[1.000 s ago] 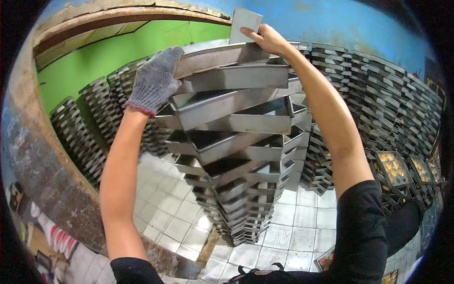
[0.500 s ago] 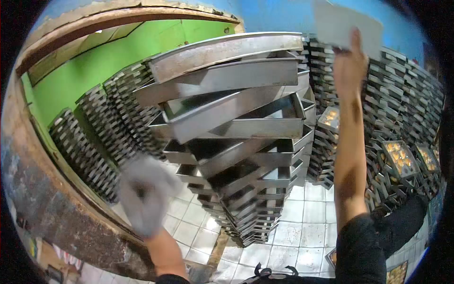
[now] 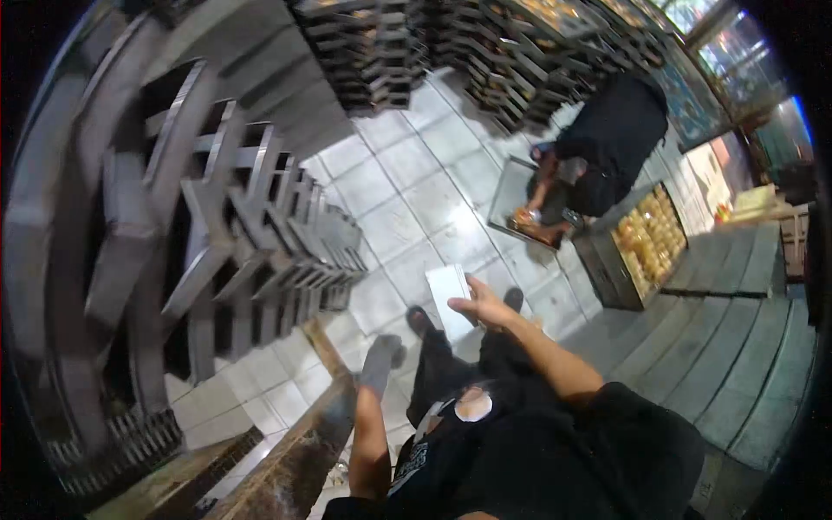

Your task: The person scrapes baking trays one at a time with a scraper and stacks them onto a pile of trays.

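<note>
In my right hand (image 3: 485,303) is a white flat rectangular piece (image 3: 447,290), gripped at its edge with the thumb on top. It hangs in front of my body above the tiled floor. My left hand (image 3: 381,360) is low beside the wooden beam, covered by a grey cloth or mitt (image 3: 376,368). Its fingers are hidden and blurred. Left of me rises a tall stack of metal trays (image 3: 199,208), laid crosswise on one another. Neither hand touches it.
A crouching co-worker (image 3: 615,130) reaches into a tray (image 3: 511,191) on the floor. A deep tray (image 3: 611,269) of bread rolls (image 3: 650,238) stands beside them. More trays (image 3: 728,338) are at right; tray stacks (image 3: 520,61) line the back. A wooden beam (image 3: 299,433) crosses lower left.
The view has swung down and to the right. My right hand has come down from high by the wall with the white piece still in it. The co-worker now shows.
</note>
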### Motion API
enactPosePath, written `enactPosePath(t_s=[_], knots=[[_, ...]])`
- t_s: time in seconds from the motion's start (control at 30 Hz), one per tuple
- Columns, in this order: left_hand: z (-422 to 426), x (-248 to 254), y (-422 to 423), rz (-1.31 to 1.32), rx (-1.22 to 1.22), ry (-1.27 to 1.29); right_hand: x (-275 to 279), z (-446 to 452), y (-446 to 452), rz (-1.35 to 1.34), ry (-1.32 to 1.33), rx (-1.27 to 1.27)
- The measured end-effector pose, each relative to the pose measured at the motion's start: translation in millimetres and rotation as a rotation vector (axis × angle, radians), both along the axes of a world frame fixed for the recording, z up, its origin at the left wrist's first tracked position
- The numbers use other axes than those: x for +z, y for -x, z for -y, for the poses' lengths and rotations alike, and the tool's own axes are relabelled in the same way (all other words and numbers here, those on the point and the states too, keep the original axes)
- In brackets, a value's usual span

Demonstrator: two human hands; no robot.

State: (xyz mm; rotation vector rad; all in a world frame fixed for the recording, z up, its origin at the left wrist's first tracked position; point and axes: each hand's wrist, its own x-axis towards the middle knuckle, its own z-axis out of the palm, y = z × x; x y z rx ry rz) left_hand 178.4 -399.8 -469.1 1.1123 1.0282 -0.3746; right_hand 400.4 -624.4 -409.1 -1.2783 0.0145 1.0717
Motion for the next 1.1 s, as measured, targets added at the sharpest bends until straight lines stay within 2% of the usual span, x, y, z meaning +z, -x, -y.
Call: enactPosePath(t_s=[0.1,0.13,0.2,0.27,0.33,0.4,0.43,0.47,0.53,0.57,0.6,0.63,0.7,0.77,0.9,1.0,1.03,1.1], knots=[[35.9,-49.2,-27.0,0.064,-0.098,0.105,-28.3,79.0,-9.1,-0.076,0.239,0.035],[49.7,-49.2,-52.5,0.037,-0.216,0.049,-37.6,100.8,-12.6,-0.107,0.314,0.020],[80.2,-82.9,-91.3,0.000,-0.189,0.127,-129.9,162.0,-16.4,-0.176,0.213,-0.184],[119.2,-136.9,-129.6,-0.017,-0.215,0.159,-181.8,213.2,-33.5,-0.237,0.260,-0.225],[170.4,-185.8,-182.0,-0.046,-0.202,0.123,-245.9,258.3,-56.2,-0.024,0.322,-0.319],[223.2,-243.5,-222.9,-0.054,-0.160,0.172,-302.7,303.3,-81.8,0.000,0.404,-0.248],[252.6,-263.3,-253.1,-0.072,-0.141,0.188,-333.3,326.0,-90.6,0.115,0.464,-0.264],[280.6,-295.4,-284.8,-0.084,-0.119,0.199,-369.2,347.2,-104.9,0.239,0.515,-0.276],[336.4,-388.1,-324.6,-0.085,-0.079,0.232,-404.5,370.3,-131.1,0.190,0.615,-0.303],[364.6,-439.3,-345.5,-0.097,-0.099,0.239,-431.6,386.3,-140.4,0.145,0.604,-0.442],[390.1,-498.7,-364.1,-0.120,0.010,0.329,-457.6,400.8,-147.5,0.102,0.594,-0.583],[416.0,-544.8,-388.8,-0.099,-0.061,0.267,-476.0,413.1,-156.8,0.123,0.604,-0.604],[460.5,-646.3,-426.9,-0.052,-0.169,0.190,-500.2,434.8,-171.7,0.009,0.619,-0.656],[495.1,-728.2,-475.6,-0.087,-0.053,0.301,-519.3,453.1,-180.8,-0.149,0.542,-0.791],[542.6,-854.7,-556.3,-0.118,-0.120,0.112,-530.3,468.9,-193.9,-0.232,0.549,-0.867],[564.9,-894.2,-580.2,-0.196,-0.030,-0.294,-529.1,476.8,-189.0,-0.263,0.568,-0.792],[567.7,-891.7,-583.8,-0.200,0.021,-0.350,-527.4,470.1,-190.4,-0.295,0.611,-0.801],[558.4,-868.3,-585.5,-0.216,0.113,-0.288,-522.9,464.0,-190.6,-0.311,0.617,-0.785]])
